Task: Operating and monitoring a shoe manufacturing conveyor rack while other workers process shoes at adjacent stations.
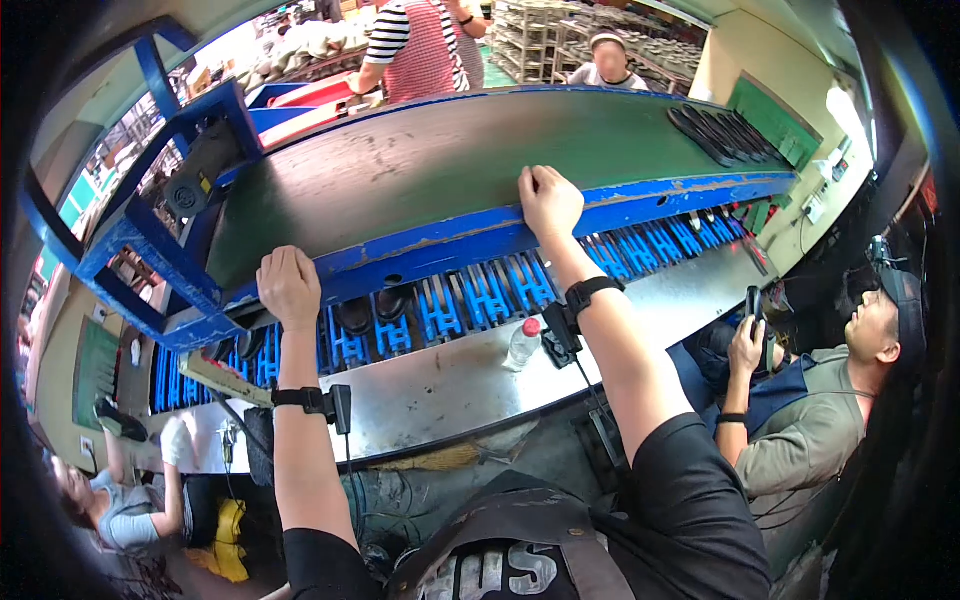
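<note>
My left hand (290, 287) is closed in a fist by the near blue edge (420, 237) of a long green conveyor belt (430, 165), toward its left end. Farther right, my right hand (552, 203) is curled into a fist over the same edge; nothing shows in either one. Each wrist wears a black strap with a small device. Below the edge runs a row of blue metal holders (438, 308). Dark shoes (352, 315) sit among them, close to my left hand. Several black shoe soles (720, 135) lie at the belt's far right end.
A metal ledge (440, 385) runs along my side, with a red-capped clear bottle (523, 345) on it. One person (810, 410) at right holds a dark handheld device. Another (140, 510) in gloves works at lower left. People and shoe racks (540, 40) stand beyond the belt.
</note>
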Available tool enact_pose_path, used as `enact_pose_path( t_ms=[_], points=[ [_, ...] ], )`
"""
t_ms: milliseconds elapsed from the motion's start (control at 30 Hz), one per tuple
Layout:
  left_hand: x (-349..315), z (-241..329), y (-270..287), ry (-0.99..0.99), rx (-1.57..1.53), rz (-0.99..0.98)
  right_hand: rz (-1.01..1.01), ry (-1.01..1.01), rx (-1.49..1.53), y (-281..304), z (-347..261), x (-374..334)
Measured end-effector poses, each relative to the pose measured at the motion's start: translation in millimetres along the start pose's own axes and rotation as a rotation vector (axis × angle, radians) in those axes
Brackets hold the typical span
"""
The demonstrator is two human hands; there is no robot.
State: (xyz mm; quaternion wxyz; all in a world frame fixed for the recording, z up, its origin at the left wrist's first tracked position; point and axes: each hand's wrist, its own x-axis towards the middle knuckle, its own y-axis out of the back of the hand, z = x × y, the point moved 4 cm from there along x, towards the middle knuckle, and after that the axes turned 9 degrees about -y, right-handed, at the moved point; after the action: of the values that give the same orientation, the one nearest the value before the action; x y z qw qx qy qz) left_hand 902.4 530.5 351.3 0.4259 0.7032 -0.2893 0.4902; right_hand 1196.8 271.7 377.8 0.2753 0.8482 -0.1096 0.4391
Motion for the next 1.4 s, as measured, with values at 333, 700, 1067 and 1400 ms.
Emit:
enact_pose_path(
  t_ms=[333, 700, 1067, 1400],
  points=[
    [-2, -4, 4, -0.021, 0.008, -0.028, 0.000, -0.028, -0.008, -1, -5, -1],
    [-7, -8, -10, -0.017, 0.055, -0.134, 0.048, -0.040, 0.033, -5, 4, 1],
    [-12, -13, -16, -0.038, 0.055, -0.141, 0.091, -0.025, 0.041, -4, 6, 0],
    [-14, -16, -18, -0.064, 0.073, -0.133, 0.063, -0.044, 0.016, -4, 5, -1]
  ],
)
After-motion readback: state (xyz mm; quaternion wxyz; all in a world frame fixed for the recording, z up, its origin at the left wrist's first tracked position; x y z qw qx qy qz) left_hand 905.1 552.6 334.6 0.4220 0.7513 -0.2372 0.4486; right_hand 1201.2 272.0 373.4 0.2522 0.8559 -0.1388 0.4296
